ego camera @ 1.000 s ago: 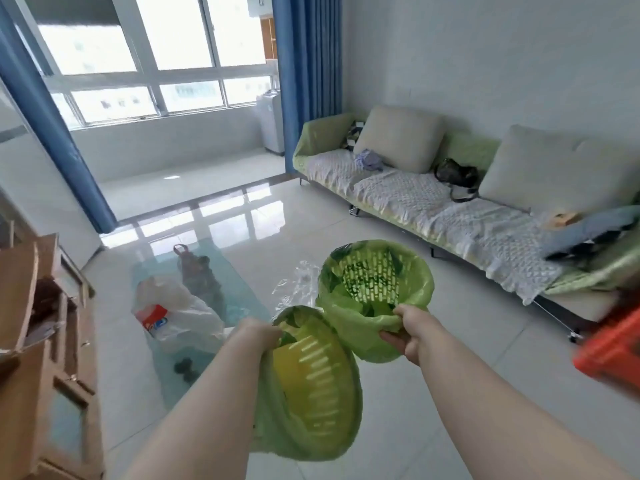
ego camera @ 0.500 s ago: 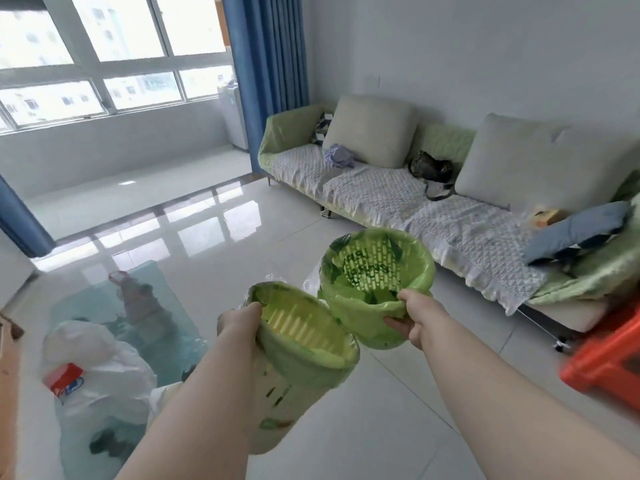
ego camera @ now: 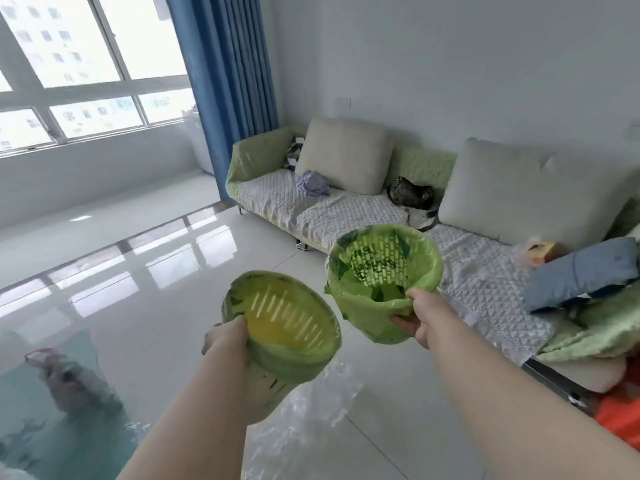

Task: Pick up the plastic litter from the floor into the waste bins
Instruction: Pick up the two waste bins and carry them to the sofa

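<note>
Daylit windows (ego camera: 86, 64), blue curtain (ego camera: 232, 91), green sofa (ego camera: 398, 202), glossy white tiles (ego camera: 156, 271).

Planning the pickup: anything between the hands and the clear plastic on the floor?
No loose object does: the clear plastic lies on bare tile below the arms. But both hands are full: the left hand grips the yellow bin, which overlaps the plastic in view, and the right hand grips the green bin.
</note>
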